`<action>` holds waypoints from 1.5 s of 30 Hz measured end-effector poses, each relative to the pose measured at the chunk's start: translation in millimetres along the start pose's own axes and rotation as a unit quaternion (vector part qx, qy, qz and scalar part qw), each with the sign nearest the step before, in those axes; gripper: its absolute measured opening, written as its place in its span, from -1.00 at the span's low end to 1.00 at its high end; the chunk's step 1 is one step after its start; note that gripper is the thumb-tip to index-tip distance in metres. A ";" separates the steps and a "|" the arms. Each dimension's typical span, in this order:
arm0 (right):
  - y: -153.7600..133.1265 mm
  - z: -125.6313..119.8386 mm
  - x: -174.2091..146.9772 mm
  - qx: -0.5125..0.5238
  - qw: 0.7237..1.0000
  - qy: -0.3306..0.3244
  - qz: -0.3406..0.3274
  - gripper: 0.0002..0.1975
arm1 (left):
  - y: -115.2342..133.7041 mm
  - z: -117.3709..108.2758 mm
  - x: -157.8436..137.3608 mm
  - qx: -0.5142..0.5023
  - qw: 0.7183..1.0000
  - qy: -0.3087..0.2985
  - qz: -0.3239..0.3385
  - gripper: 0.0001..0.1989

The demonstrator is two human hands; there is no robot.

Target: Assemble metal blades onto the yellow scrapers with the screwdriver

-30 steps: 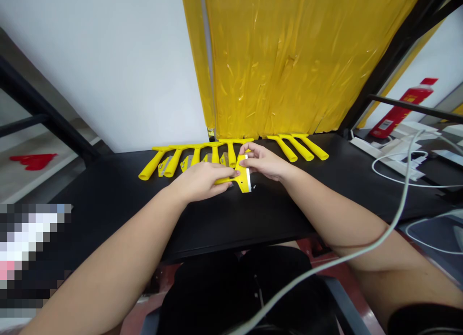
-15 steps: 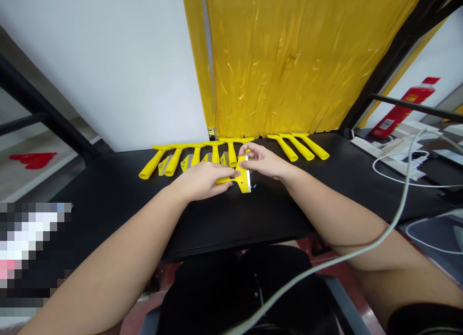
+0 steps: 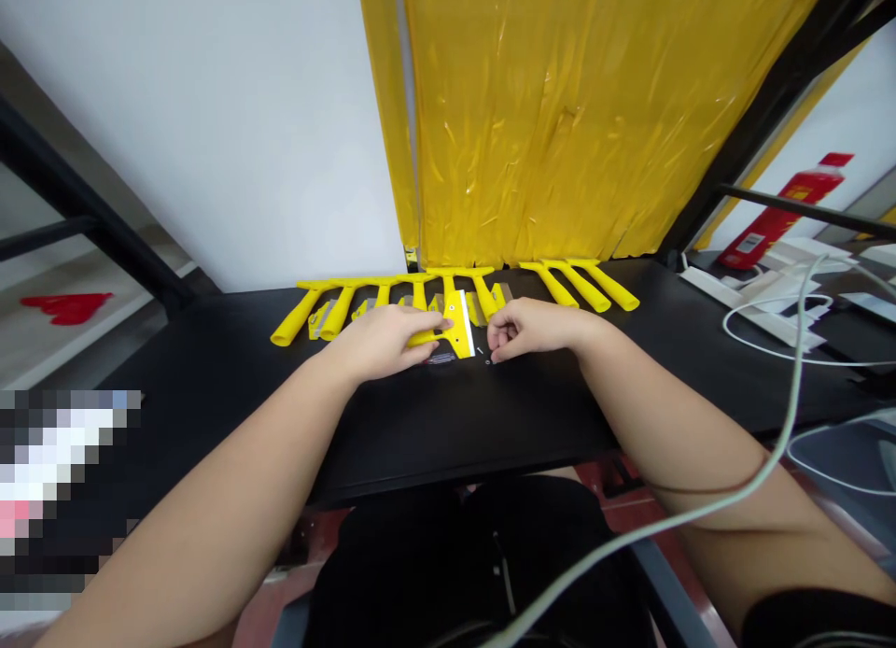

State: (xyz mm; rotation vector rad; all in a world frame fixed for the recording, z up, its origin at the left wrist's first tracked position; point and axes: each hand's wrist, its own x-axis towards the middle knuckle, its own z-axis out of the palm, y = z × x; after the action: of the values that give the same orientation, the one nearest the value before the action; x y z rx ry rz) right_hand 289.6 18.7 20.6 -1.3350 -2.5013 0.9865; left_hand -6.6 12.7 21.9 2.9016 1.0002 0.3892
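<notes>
My left hand (image 3: 382,338) is closed around the handle of a yellow scraper (image 3: 459,326), whose wide head points right and carries a pale strip along its edge. The scraper lies low over the black table (image 3: 448,424). Just right of it, my right hand (image 3: 536,329) rests with curled fingers at the tabletop; whatever its fingertips may pinch is hidden. Tiny metal pieces, apparently screws (image 3: 480,351), lie between the scraper head and that hand. Behind both hands runs a row of yellow scraper handles (image 3: 337,312), with yellow-and-grey blade pieces (image 3: 319,321) among them.
Three more yellow handles (image 3: 586,286) lie at the back right, below a yellow plastic sheet (image 3: 532,125). A red bottle (image 3: 784,214) and white cables stand far right. A pale cable (image 3: 763,475) hangs across the view near my right arm.
My right hand has left the scraper head and moved right and down to the tabletop. The left hand has shifted the scraper slightly left and up.
</notes>
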 end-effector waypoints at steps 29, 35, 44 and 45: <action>-8.6 37.6 33.3 0.191 0.957 0.178 -0.125 -0.81 | 2.4 1.3 -0.3 0.069 0.997 0.011 -0.023 -0.66; -11.6 43.7 35.5 0.354 0.922 0.147 -0.062 -0.55 | 6.0 0.6 0.5 0.076 0.996 0.024 -0.029 -0.64; -22.0 40.4 31.5 0.486 0.868 0.096 0.025 -0.52 | 9.8 3.2 0.2 0.081 0.994 0.072 -0.025 -0.66; -22.4 40.9 31.5 0.491 0.867 0.088 0.021 -0.54 | 10.3 3.5 0.2 0.079 0.994 0.073 -0.026 -0.66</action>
State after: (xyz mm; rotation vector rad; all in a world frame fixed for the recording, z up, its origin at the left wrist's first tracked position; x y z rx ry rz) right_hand 238.6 14.8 -3.0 -1.0313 -1.4128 1.6993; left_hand 0.6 4.8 19.8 3.0143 1.1764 0.5503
